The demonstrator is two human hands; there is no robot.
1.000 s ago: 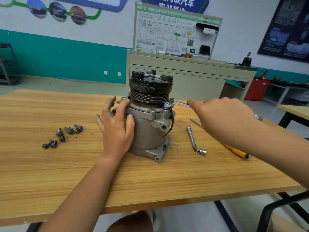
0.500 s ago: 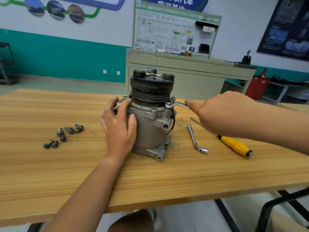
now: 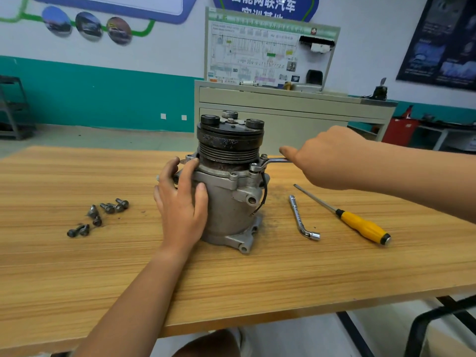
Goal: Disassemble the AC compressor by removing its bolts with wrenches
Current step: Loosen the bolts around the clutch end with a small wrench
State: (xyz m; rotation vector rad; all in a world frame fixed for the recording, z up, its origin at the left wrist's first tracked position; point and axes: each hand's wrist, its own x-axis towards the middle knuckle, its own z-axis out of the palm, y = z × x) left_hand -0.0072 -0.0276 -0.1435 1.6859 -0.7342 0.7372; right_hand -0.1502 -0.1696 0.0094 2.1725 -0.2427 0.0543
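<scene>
The left hand (image 3: 180, 202), fingers extended, is pressing against the upright grey cast-metal AC compressor (image 3: 231, 202) standing between both hands. The right hand (image 3: 332, 158) is gripping the slim silver wrench (image 3: 273, 160) seated on the compressor's flange. The blue wall sign (image 3: 265, 6) beyond the hands is showing "网联汽车".

On my feed, I see a wooden table (image 3: 77, 279) carrying the upright compressor (image 3: 231, 202), loose bolts (image 3: 110, 207) left, an L-wrench (image 3: 298, 217) and screwdriver (image 3: 360, 225) right.

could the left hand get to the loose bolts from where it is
Probably yes: the loose bolts lie in the open left of the left hand, nothing between, though it must lift off the compressor.
</scene>
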